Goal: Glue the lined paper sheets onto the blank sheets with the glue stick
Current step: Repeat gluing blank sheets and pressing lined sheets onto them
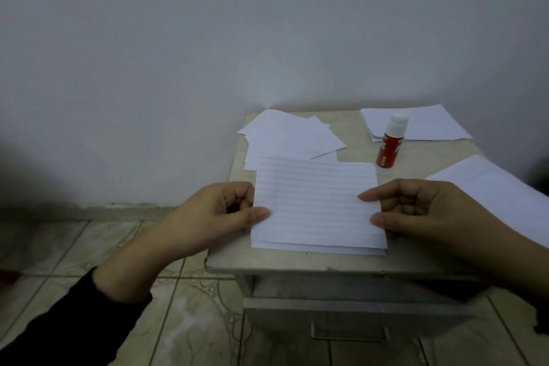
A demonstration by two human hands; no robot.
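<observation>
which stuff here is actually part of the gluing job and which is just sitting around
For the job:
- white lined paper sheet, pinched at its side edges by left hand and right hand
- red glue stick with white cap, upright
- loose white blank sheets

Just there:
- grey small table
- its drawer handle
- patterned floor tiles

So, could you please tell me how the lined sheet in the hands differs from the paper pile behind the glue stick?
The lined sheet is ruled and pinched by the left hand and right hand; the far pile looks blank and untouched. The sheet is nearest, the pile by the wall. Both are white paper.
</observation>
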